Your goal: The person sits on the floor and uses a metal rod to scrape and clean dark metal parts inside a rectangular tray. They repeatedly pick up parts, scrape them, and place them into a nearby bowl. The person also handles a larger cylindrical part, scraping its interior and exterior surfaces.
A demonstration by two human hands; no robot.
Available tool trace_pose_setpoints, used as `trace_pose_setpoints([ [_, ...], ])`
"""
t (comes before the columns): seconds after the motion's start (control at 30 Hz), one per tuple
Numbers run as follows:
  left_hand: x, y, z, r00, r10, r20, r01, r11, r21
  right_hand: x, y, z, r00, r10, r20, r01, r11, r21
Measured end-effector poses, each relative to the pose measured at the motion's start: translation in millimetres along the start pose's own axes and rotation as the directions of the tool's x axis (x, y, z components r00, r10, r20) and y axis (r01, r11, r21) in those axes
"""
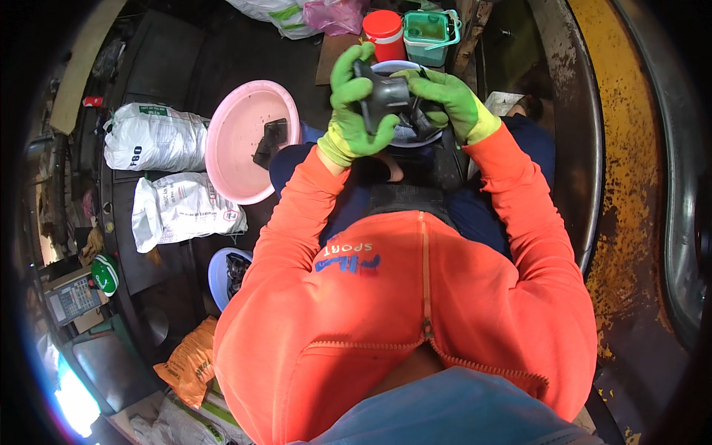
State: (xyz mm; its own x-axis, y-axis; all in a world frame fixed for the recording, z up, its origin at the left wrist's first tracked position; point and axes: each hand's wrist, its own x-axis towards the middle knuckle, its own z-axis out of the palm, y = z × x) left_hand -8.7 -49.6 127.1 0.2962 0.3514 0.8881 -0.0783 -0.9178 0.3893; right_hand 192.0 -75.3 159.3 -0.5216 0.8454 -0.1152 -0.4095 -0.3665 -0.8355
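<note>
Both my hands wear green and yellow gloves and are raised over a pale basin [391,67] between my knees. My left hand [348,111] grips a black molded plastic part [384,96] from its left side, fingers and thumb curled round it. My right hand [458,105] has its fingers bent against the part's right end. Beneath the hands, more black pieces [424,124] show in the basin, partly hidden by the gloves. To the left, a pink basin [221,167] holds a black piece [272,141] near its right wall.
White sacks [157,137] lie left of the pink basin. A red jug [384,33] and a green cooler box [428,33] stand beyond the hands. A blue basin [217,274] with dark pieces sits near my left elbow. Rusty yellow metal [627,185] runs along the right.
</note>
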Motion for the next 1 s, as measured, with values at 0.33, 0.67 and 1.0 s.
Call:
trace_pose_setpoints([
  [0.33, -29.9, 30.4, 9.4, 0.345, -0.857, 0.382, 0.485, -0.186, -0.855, 11.6, 13.8, -8.8, 0.538, -0.508, 0.672, 0.609, -0.317, -0.727],
  [0.67, -29.7, 1.6, -4.5, 0.405, -0.878, 0.255, 0.290, -0.141, -0.947, 10.5, 18.4, -14.3, 0.820, -0.493, 0.291, 0.388, 0.104, -0.916],
  [1.0, 1.0, 22.9, -9.5, 0.520, -0.851, 0.071, 0.398, 0.169, -0.902, 10.0, 40.8, -8.5, 0.860, -0.484, 0.162, 0.377, 0.390, -0.840],
])
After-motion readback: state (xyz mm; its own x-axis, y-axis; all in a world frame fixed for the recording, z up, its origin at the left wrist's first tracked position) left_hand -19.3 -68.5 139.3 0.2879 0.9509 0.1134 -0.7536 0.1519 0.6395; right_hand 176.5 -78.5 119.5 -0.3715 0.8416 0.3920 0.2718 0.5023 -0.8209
